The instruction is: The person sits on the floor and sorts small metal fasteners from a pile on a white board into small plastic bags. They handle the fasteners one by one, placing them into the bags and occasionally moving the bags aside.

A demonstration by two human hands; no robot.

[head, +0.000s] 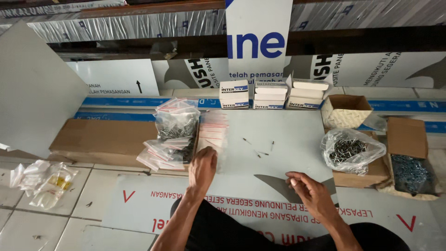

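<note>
At the centre of the frame the left hand [202, 166] lies palm down, fingers flat and together, on the near end of a stack of empty bags [213, 131]. It presses rather than grips. The stack's long axis runs straight up the frame from the fingertips. Just left of it sit filled bags [175, 124] heaped on a flat carton [103, 138]. The right hand [312, 191], lower right, is loosely curled with fingertips drawn together; whether it pinches anything I cannot tell. A few loose screws [260, 148] lie on the white panel [288, 135] between the hands, up-frame of the right one. At right, a clear bag of screws [351, 149] rests on a box [371, 173]. The left hand is nearer the stack.
</note>
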